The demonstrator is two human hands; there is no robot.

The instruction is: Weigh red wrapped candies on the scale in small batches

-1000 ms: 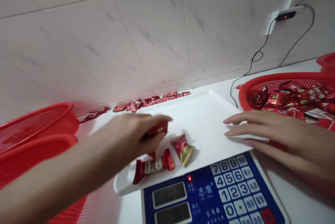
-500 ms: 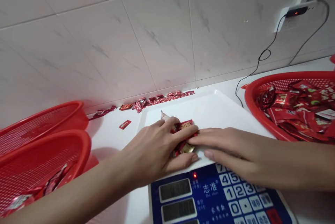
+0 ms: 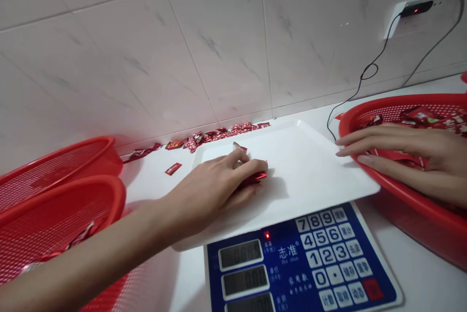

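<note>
My left hand [image 3: 222,178] is curled round several red-wrapped packets [image 3: 260,175] on the white tray [image 3: 314,166] of a digital scale [image 3: 284,278]. A pale wrapper end sticks out beyond its fingers; the rest of the bunch is hidden under the palm. My right hand [image 3: 412,149] is at the right red basket [image 3: 412,214], its fingers stretched out over the near-left rim and nothing visible in them. Red packets [image 3: 423,115] fill this basket, partly covered by the hand.
Two red baskets [image 3: 116,185] stand on the left, the nearer with some packets inside. Small red packets [image 3: 219,136] lie along the tiled wall, and a single packet [image 3: 173,169] lies left of the tray. A black cable [image 3: 362,78] hangs from the wall socket behind the tray.
My right hand has moved off the packets on the tray, rightward to the right basket. My left hand has stayed on the tray, its fingers now drawn in round the packets.
</note>
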